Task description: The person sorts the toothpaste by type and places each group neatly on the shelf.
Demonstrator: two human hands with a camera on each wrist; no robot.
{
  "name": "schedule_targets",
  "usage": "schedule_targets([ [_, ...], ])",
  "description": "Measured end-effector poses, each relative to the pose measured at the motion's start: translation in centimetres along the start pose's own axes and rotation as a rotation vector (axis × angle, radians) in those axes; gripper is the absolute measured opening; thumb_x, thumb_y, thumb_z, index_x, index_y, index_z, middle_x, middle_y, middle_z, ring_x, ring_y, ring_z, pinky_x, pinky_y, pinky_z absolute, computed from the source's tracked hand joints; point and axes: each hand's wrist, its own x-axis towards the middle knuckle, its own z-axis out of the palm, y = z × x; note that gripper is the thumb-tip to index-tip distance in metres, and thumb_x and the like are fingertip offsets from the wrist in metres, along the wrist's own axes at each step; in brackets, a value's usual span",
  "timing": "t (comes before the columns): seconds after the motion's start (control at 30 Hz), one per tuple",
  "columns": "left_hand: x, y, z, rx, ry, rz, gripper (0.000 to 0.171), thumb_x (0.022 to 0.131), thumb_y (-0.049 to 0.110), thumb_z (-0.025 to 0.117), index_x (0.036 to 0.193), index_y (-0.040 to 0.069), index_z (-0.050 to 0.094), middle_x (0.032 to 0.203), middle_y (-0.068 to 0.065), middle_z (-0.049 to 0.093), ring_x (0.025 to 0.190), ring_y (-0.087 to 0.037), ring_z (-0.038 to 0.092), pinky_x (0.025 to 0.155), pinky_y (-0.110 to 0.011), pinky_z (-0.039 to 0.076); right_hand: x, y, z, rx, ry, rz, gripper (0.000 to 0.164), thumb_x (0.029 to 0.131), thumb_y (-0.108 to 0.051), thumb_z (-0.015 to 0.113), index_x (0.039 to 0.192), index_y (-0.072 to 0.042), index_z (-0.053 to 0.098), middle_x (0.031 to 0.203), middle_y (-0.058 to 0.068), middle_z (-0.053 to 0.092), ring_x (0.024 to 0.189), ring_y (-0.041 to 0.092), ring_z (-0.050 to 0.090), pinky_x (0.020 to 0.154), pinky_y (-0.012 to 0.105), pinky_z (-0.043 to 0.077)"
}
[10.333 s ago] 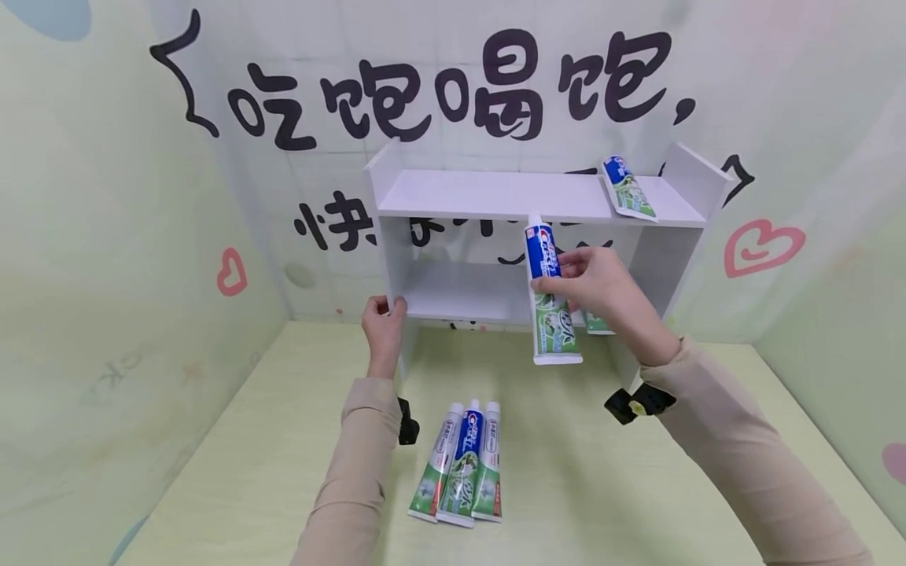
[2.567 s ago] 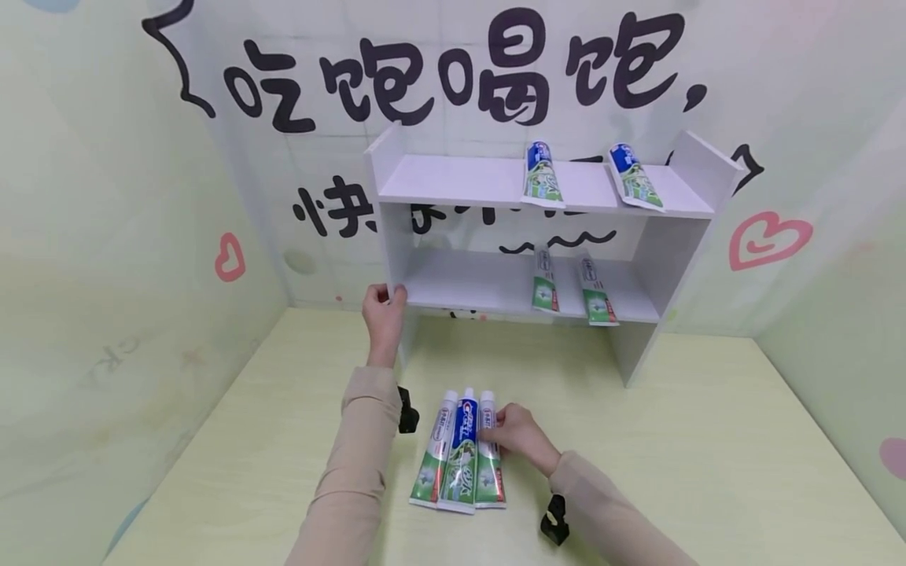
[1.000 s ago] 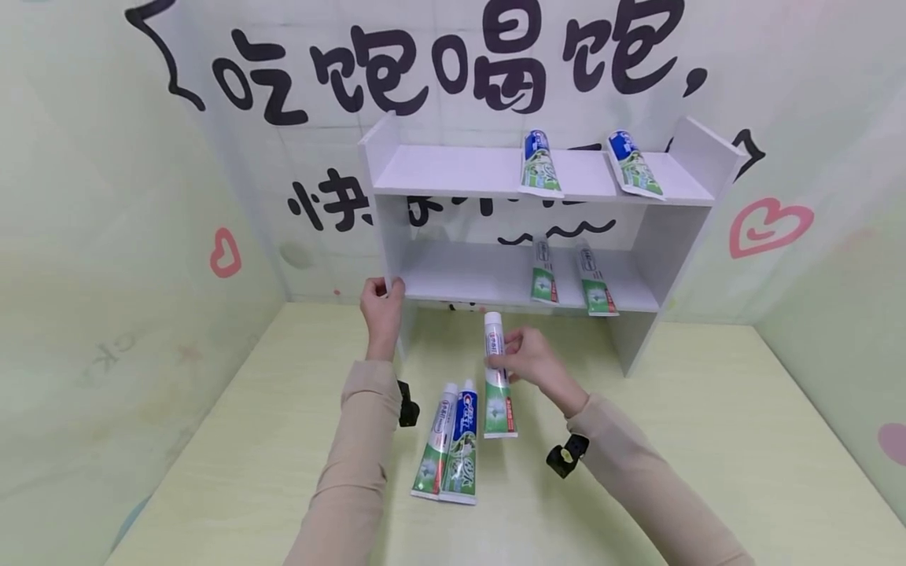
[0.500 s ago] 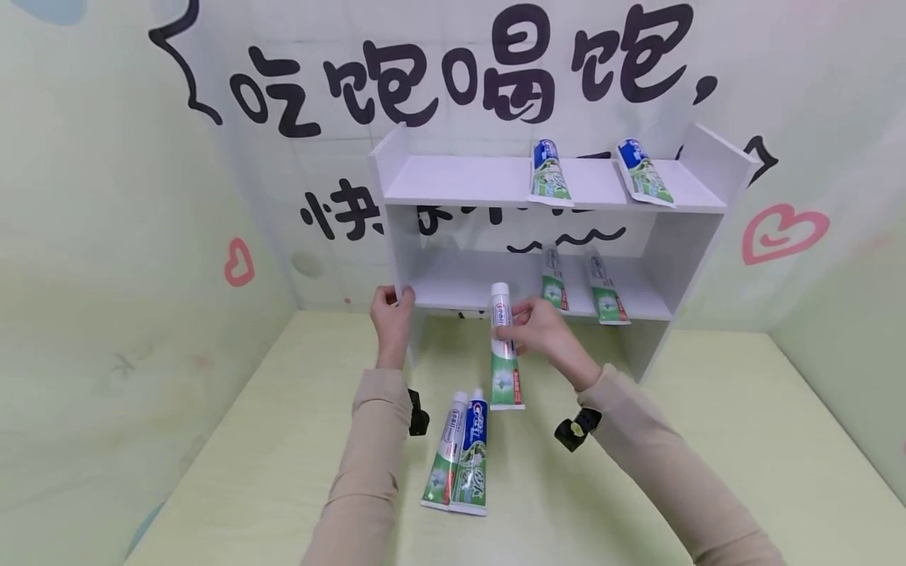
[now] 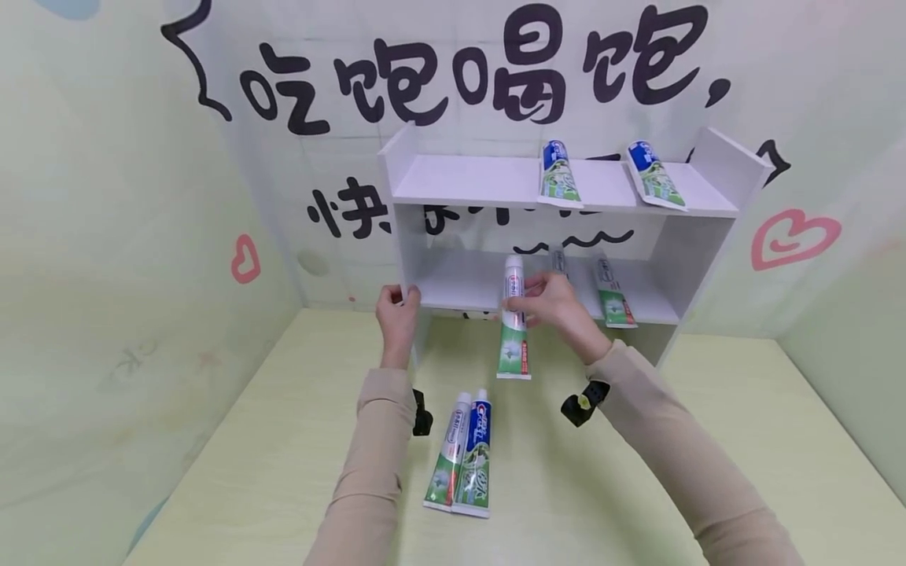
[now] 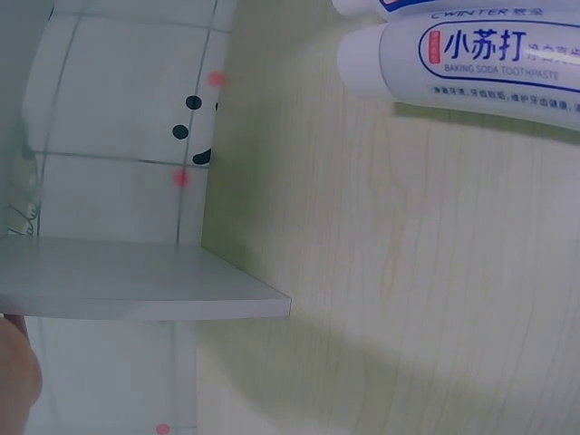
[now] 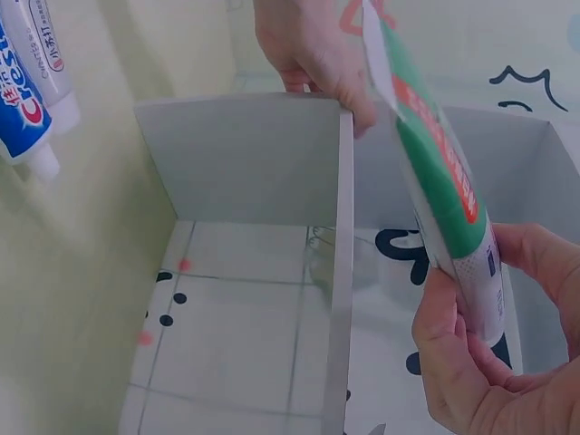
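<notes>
My right hand (image 5: pixel 562 310) pinches a white and green toothpaste tube (image 5: pixel 513 338), cap up, in front of the shelf unit's lower board (image 5: pixel 456 287). In the right wrist view, thumb and fingers hold this toothpaste tube (image 7: pixel 439 168) near its cap end. My left hand (image 5: pixel 398 318) grips the left side panel (image 5: pixel 410 251) of the white shelf unit. Two blue and green toothpaste tubes lie on the top board, one centre-right (image 5: pixel 559 177) and one at right (image 5: pixel 654 177). The lower board bears two white and green tubes; one (image 5: pixel 614 295) shows well, the other (image 5: pixel 559 261) is mostly hidden behind my right hand.
On the table (image 5: pixel 587 487), a white and green tube (image 5: pixel 447 456) and a blue and green Crest tube (image 5: pixel 476 460) lie side by side, touching. The left wrist view shows the lower end of a side panel (image 6: pixel 145 281) near the left hand. Walls stand on both sides.
The right hand has put a blue and green tube on the top board, then lifted a white and green tube from the table up to the lower board. The left hand keeps its grip.
</notes>
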Motion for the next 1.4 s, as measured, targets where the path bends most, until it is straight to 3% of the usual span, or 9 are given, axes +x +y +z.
schedule_targets([
  [0.27, -0.1, 0.2, 0.0, -0.002, -0.014, -0.014, 0.022, 0.085, 0.020, 0.056, 0.094, 0.001, 0.050, 0.090, -0.005, 0.049, 0.083, -0.017, 0.050, 0.071, -0.027, 0.043, 1.6, -1.1, -0.4, -0.024, 0.042, -0.021, 0.056, 0.079, -0.016, 0.068, 0.123, 0.004, 0.041, 0.117, 0.020, 0.052, 0.091, 0.027, 0.058, 0.073, 0.031, 0.054],
  [0.5, 0.0, 0.2, -0.3, -0.013, -0.019, -0.025, 0.022, 0.085, 0.020, 0.056, 0.095, 0.002, 0.049, 0.092, -0.005, 0.049, 0.084, -0.017, 0.050, 0.071, -0.026, 0.043, 3.0, -1.6, -0.6, 0.001, 0.065, -0.062, 0.055, 0.078, -0.017, 0.068, 0.120, 0.007, 0.042, 0.116, 0.022, 0.054, 0.085, 0.025, 0.060, 0.073, 0.031, 0.055],
  [0.7, -0.2, 0.3, -0.4, -0.006, -0.008, -0.030, 0.022, 0.085, 0.019, 0.056, 0.096, 0.001, 0.049, 0.092, -0.007, 0.050, 0.084, -0.018, 0.051, 0.071, -0.026, 0.044, 4.3, -1.8, -0.8, 0.032, 0.097, -0.035, 0.057, 0.078, -0.018, 0.069, 0.122, 0.006, 0.044, 0.119, 0.021, 0.054, 0.091, 0.025, 0.059, 0.077, 0.032, 0.054],
  [0.9, -0.4, 0.4, -0.3, 0.003, 0.003, -0.023, 0.021, 0.085, 0.019, 0.056, 0.095, 0.001, 0.050, 0.091, -0.007, 0.051, 0.084, -0.017, 0.051, 0.070, -0.025, 0.044, 5.2, -2.1, -0.6, 0.070, 0.114, -0.018, 0.053, 0.078, -0.017, 0.069, 0.120, 0.006, 0.047, 0.118, 0.019, 0.055, 0.087, 0.019, 0.057, 0.079, 0.032, 0.053],
  [1.1, -0.2, 0.4, -0.1, -0.015, 0.001, -0.015, 0.021, 0.085, 0.019, 0.057, 0.095, 0.001, 0.050, 0.090, -0.005, 0.050, 0.081, -0.016, 0.049, 0.069, -0.024, 0.044, 5.9, -2.3, -0.6, 0.036, 0.120, -0.005, 0.057, 0.076, -0.017, 0.070, 0.122, 0.006, 0.044, 0.119, 0.019, 0.053, 0.088, 0.022, 0.058, 0.078, 0.030, 0.053],
  [1.4, -0.4, 0.1, 0.0, -0.004, 0.023, -0.005, 0.019, 0.084, 0.017, 0.057, 0.093, 0.002, 0.052, 0.087, -0.003, 0.050, 0.078, -0.014, 0.049, 0.067, -0.022, 0.043, 7.3, -1.6, -0.5, -0.021, 0.143, 0.030, 0.051, 0.076, -0.012, 0.068, 0.117, 0.008, 0.044, 0.116, 0.020, 0.053, 0.086, 0.021, 0.058, 0.071, 0.025, 0.053],
])
